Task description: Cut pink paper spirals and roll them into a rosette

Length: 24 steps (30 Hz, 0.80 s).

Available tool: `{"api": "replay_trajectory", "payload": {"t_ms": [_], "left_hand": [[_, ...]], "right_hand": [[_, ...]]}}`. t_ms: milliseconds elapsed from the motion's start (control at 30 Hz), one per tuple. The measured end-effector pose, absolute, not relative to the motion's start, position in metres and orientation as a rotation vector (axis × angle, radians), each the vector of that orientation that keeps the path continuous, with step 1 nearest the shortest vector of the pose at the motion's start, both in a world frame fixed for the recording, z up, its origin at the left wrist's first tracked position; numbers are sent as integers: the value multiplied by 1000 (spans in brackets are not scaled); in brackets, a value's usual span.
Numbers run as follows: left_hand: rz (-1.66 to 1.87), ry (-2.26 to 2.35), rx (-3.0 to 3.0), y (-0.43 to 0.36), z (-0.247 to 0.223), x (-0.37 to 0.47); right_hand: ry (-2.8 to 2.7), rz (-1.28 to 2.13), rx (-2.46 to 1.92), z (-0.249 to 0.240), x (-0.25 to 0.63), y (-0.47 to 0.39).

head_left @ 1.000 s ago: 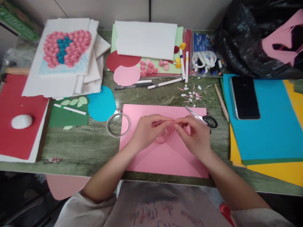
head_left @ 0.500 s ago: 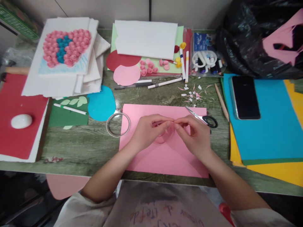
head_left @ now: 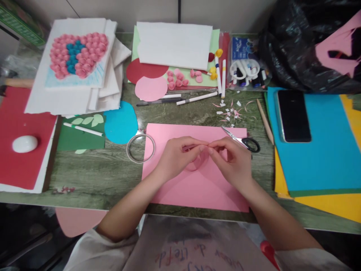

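Both hands meet above a pink sheet [head_left: 197, 192] on the table. My left hand [head_left: 182, 156] pinches a thin strip of pink paper between thumb and fingers. The strip's other part is in the pinch of my right hand [head_left: 229, 158], the fingertips of the two hands nearly touching. A loop of pink paper [head_left: 194, 165] hangs or lies just below the fingers; its exact shape is partly hidden. Scissors [head_left: 244, 142] with black handles lie open at the sheet's upper right, behind my right hand. A tape roll [head_left: 128, 150] rests over the sheet's left edge.
Paper scraps [head_left: 229, 112], markers [head_left: 197, 98] and pink paper rolls [head_left: 176, 79] lie farther back. To the right are a phone [head_left: 293, 116] on blue paper, a pencil [head_left: 265, 121] and a black bag [head_left: 293, 45]. A rosette picture [head_left: 79, 56] is at the left.
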<state>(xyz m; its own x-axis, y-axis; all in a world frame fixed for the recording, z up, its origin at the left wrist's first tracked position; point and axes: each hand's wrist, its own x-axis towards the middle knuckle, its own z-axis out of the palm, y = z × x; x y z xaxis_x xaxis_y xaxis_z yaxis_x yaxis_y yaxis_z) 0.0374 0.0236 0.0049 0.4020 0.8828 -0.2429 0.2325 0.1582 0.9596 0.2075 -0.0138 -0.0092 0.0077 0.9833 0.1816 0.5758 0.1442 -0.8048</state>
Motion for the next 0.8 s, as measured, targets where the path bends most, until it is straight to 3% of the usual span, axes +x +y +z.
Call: {"api": "replay_trajectory", "payload": {"t_ms": [800], "left_hand": [[640, 1080, 1298, 22, 6, 40]], "right_hand": [[-1671, 691, -1510, -7, 208, -15]]}}
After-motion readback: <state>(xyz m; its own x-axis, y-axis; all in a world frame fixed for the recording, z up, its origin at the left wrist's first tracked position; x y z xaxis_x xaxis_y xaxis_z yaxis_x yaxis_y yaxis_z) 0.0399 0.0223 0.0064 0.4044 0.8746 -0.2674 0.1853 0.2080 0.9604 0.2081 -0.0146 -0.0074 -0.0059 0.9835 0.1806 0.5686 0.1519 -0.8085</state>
